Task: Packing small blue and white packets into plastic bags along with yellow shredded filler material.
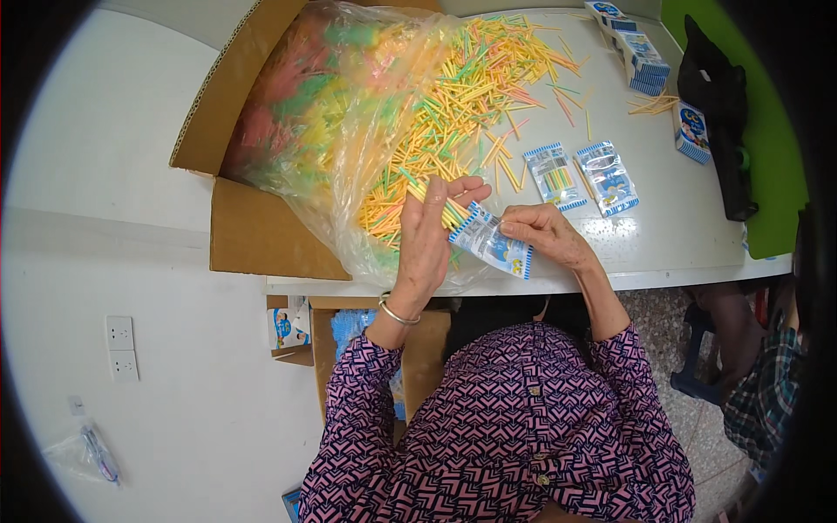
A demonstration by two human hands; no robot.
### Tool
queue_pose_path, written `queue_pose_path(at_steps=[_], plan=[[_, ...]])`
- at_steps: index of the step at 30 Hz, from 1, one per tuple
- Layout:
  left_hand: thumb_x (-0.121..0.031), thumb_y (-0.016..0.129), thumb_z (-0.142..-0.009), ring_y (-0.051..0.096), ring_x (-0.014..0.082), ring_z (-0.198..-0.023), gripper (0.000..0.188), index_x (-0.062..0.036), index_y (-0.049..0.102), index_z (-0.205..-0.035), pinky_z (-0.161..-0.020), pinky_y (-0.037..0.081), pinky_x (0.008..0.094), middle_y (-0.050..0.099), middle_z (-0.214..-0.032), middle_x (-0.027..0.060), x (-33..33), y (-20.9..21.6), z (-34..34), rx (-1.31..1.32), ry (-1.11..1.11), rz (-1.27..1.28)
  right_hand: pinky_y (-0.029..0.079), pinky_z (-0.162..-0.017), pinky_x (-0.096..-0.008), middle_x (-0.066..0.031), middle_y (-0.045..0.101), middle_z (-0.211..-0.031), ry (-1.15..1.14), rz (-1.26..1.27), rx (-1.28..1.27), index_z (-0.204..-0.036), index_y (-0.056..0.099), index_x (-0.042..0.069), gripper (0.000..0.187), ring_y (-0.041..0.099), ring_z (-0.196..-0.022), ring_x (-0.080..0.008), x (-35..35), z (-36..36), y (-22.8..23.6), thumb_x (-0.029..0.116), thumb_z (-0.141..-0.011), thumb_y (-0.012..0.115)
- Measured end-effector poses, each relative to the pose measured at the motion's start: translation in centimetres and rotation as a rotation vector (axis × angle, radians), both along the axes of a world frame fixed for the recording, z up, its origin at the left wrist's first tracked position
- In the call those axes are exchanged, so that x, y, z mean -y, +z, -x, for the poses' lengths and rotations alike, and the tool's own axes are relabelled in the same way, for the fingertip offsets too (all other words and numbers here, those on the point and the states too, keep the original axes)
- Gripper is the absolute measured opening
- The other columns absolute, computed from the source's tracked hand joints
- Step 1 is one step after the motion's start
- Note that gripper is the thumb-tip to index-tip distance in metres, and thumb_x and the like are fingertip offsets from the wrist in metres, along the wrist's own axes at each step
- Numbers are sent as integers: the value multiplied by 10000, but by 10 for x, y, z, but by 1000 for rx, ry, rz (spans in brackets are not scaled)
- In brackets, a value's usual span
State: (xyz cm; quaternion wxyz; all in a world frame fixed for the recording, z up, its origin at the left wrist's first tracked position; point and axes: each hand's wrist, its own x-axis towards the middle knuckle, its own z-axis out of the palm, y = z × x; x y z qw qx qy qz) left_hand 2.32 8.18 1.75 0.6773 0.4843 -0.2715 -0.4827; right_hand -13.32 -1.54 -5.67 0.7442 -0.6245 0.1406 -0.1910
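Observation:
My left hand (427, 231) is closed round a small bundle of thin coloured sticks (452, 213), mostly yellow with some green. The ends of the bundle sit at the mouth of a small blue-and-white plastic packet (493, 242); how far inside they reach I cannot tell. My right hand (547, 234) pinches that packet by its upper side, between thumb and fingers. Just beyond lies a big heap of loose yellow, pink and green sticks (466, 96). To the right, two flat packets (608, 179) rest on the white table, the left one showing coloured sticks through its clear window.
A cardboard box (270, 228) lined with a clear plastic bag (336, 196) spills sticks onto the white table (663, 253). Small blue-and-white boxes (645, 65) are stacked far right, beside a black object (715, 96). Another open carton (425, 353) stands below the table edge. Someone's checked sleeve (772, 392) shows at right.

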Motion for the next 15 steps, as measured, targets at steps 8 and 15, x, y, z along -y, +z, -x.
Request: queue_pose_path(at_steps=[8, 15], plan=[[-333, 359, -1004, 575, 193, -1006, 439, 58, 556, -1043, -923, 422, 302, 619, -1053, 157, -1, -1, 4, 461, -16, 16, 430, -691, -216, -8, 601, -806, -63, 20, 32, -934, 655, -36, 205, 535, -770, -65, -7, 0, 5, 155, -910, 584], [-352, 377, -996, 561, 173, -1000, 404, 6, 562, -1020, -918, 434, 322, 601, -1130, 172, 6, -8, -8, 147, -110, 29, 429, -710, -219, -20, 604, -827, -65, 3, 49, -965, 663, -35, 207, 540, -791, -69, -9, -2, 2, 147, -906, 587]])
